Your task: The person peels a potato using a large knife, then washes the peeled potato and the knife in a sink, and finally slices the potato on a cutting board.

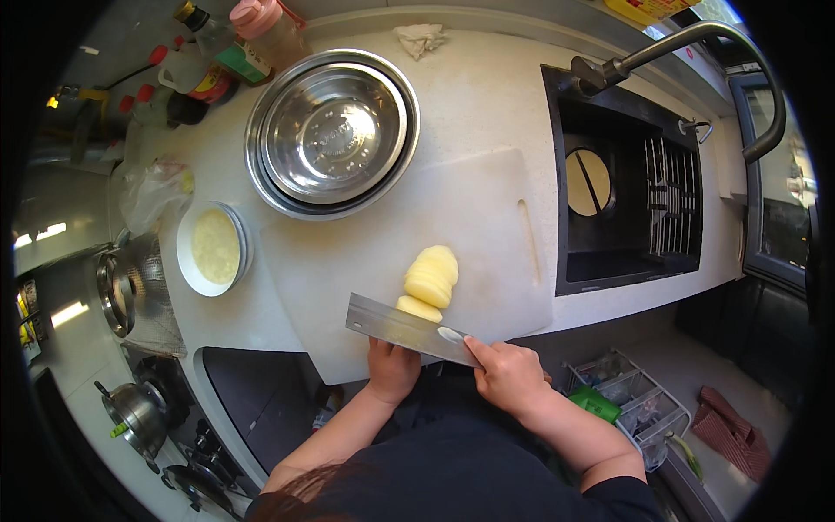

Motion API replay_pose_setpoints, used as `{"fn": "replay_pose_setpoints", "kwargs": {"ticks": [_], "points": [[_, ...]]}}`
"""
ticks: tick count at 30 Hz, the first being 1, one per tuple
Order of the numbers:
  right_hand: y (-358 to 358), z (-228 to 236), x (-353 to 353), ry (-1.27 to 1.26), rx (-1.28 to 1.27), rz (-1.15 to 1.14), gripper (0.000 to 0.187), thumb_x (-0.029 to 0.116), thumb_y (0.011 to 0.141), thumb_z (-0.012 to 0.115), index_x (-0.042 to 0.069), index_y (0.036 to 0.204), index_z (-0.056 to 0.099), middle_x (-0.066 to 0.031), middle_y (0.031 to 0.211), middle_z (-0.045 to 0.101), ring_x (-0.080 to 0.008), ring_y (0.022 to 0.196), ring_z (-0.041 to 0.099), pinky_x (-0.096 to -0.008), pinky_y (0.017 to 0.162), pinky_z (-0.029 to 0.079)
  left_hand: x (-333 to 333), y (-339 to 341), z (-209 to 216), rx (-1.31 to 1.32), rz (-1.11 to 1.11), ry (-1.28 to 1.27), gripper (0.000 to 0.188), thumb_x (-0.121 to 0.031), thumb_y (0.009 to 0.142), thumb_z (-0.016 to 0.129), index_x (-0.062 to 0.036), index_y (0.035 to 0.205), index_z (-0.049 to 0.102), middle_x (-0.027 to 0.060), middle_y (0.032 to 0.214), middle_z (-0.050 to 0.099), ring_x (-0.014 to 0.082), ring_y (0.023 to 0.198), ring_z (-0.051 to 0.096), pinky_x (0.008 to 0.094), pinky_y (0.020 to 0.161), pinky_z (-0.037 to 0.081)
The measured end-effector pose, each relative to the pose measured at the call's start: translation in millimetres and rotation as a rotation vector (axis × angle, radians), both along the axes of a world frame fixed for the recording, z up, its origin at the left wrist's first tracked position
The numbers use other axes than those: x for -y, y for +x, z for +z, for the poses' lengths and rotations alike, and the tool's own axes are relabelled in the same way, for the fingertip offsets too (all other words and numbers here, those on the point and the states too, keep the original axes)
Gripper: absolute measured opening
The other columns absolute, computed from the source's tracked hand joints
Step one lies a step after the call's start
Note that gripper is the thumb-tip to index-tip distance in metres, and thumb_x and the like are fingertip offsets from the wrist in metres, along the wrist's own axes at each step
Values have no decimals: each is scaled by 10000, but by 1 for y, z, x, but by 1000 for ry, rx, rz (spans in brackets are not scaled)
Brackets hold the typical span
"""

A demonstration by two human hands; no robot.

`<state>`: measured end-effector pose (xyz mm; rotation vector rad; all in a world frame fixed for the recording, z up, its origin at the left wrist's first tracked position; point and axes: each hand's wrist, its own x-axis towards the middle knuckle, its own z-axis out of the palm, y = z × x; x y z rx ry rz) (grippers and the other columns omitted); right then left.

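Observation:
In my right hand (509, 374) is the handle of a cleaver (396, 331), its broad blade pointing left over the near part of the white cutting board (322, 261). Just beyond the blade lies a leaning row of pale yellow slices (432, 277), apparently peeled potato. Another cut piece (418, 309) sits between that row and the blade. My left hand (393, 370) is on the near side of the blade by the board's front edge, its fingers curled. The blade hides its fingertips and anything they hold.
Nested steel bowls (335, 130) stand at the board's far left. Left of the board is a white bowl (213, 250) with pale yellow contents. A dark sink (609, 252) with a tap (670, 43) lies to the right. Bottles (222, 52) stand at the back left.

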<state>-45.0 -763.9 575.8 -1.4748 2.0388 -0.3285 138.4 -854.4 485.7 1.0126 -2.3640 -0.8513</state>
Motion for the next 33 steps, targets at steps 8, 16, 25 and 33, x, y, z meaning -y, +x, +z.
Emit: {"fn": "replay_pose_setpoints", "kwargs": {"ticks": [8,16,25,33], "points": [[2,-1,1,31,-7,-2,316,107,762,650,92,1078,654,-102,663,623,-291,578,643,-415,527,535,5,-5,10,1,19,-41,432,54,724,646,-46,1143,610,167,1159,557,432,1049,525,491,896,465],[-12,7,-13,199,8,44,290,117,781,625,71,1066,648,-120,682,645,-302,608,658,-435,567,542,9,-9,15,-22,12,3,407,81,721,638,-16,1116,630,200,1126,562,434,1031,525,475,879,462],[-5,1,6,243,29,12,292,104,767,626,80,1055,664,-138,722,660,-326,636,656,-442,584,542,13,-12,18,-36,11,-14,376,95,703,657,1,1066,643,201,1083,568,428,999,536,461,857,472],[6,-12,34,227,104,-21,176,107,791,602,58,958,629,-173,709,656,-371,648,656,-480,612,536,13,-16,21,-32,39,-30,331,63,700,704,2,1019,648,170,1085,582,406,1015,545,456,868,470]]}}
